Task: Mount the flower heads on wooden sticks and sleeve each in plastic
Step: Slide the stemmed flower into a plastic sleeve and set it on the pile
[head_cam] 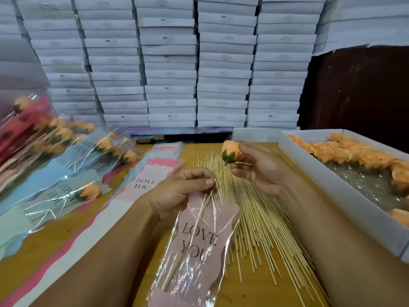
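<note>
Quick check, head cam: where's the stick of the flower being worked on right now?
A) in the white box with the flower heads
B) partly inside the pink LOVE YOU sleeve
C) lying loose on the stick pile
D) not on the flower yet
B: the stick runs from the flower head, held by the right hand, down into the pink sleeve, whose top the left hand pinches.

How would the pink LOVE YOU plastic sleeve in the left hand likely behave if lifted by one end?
The pink sleeve would probably flop: its clear film shows creases and wavy glare. It looks thin and likely very light, hanging from the left hand pinch. The glossy surface may be slippery, though the stick inside should stiffen it somewhat.
</note>
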